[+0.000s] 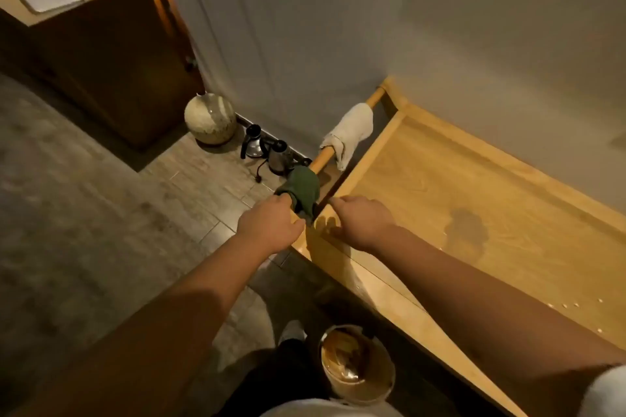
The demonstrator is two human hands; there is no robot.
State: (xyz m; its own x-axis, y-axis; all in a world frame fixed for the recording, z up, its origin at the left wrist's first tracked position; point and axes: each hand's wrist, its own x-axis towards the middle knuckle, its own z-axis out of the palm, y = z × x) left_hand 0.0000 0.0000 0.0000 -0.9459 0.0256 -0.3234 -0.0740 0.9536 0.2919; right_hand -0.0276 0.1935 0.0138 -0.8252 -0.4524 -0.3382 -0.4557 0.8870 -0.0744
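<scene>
A green cloth (303, 187) hangs over the near end of a wooden rail (323, 156) at the left end of a light wooden table (440, 179). My left hand (271, 225) pinches the cloth's left edge. On the other side my right hand (360, 222) reaches to the cloth's right side at the table corner, its fingertips hidden behind the cloth and rail. Farther along the same rail a white cloth (350, 132) is draped.
Two dark kettles (271, 149) and a round pale vase (210, 118) stand on the floor by the wall. A wooden cabinet (111, 54) is at the back left. A bucket (357, 364) sits on the floor near my feet. A damp patch (469, 230) marks the tabletop.
</scene>
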